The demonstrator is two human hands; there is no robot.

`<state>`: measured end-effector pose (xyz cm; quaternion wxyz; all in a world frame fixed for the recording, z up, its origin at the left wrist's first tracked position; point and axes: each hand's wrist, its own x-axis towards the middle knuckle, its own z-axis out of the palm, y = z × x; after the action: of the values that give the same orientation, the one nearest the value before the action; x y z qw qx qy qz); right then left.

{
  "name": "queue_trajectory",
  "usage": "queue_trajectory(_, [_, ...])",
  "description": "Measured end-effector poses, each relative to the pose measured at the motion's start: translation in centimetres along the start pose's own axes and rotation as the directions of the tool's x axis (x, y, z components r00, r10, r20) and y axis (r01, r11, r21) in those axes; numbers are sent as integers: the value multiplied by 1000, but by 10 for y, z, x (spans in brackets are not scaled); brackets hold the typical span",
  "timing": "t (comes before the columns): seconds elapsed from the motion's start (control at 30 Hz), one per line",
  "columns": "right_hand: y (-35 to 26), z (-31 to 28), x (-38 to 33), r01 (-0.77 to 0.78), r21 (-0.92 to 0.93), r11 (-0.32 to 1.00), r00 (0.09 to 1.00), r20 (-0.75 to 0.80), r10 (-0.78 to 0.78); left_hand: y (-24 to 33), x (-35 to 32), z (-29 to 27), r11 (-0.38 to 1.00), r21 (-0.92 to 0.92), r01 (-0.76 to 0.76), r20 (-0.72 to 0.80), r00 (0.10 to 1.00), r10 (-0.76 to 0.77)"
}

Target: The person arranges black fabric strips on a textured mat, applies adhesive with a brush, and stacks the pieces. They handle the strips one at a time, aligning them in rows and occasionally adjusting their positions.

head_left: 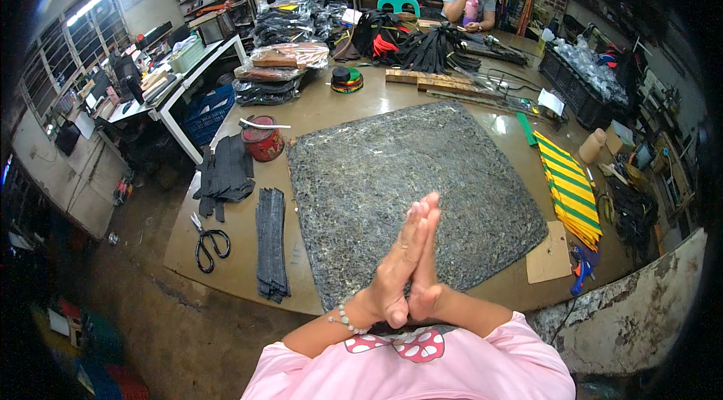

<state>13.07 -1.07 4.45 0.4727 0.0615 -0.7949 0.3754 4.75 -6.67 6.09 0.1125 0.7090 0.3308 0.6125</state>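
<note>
1. Left hand [397, 268] and right hand [426, 264] pressed palm to palm, fingers [422, 215] straight, flat together, holding nothing.
2. Hovering above the near edge of a large dark speckled square cutting mat [392, 174], spread over the brown tabletop [233, 264].
3. At 9 o'clock from the hands: a stack of dark grey fabric strips [271, 243]; further out, black-handled scissors [209, 242].
4. At 10 o'clock: a pile of dark cloth pieces [224, 174] beside a round red tin [263, 138].
5. At 2 o'clock: a stack of yellow-and-green striped strips [572, 189] on the tabletop's edge.
6. At 12 o'clock, far across: another person seated [468, 4].
</note>
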Motion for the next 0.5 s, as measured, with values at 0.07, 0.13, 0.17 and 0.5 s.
queue_trajectory(0.07, [-9, 6, 2, -35, 96, 995, 998, 54, 30, -3, 0, -4, 997, 25, 68, -67, 996, -66])
queue_trajectory(0.13, [-14, 4, 7, -137, 57, 989, 988, 81, 132, -4, 1, -1, 990, 3, 139, -115, 984, -138])
queue_trajectory(0.17, [-16, 1, 9, -155, 40, 987, 986, 75, 151, -4, 1, 3, 991, -5, 136, -72, 988, -136])
queue_trajectory(0.5, [-9, -41, 58, -152, 170, 974, 929, -311, 199, -9, 10, 23, 990, -30, 138, 101, 986, -134])
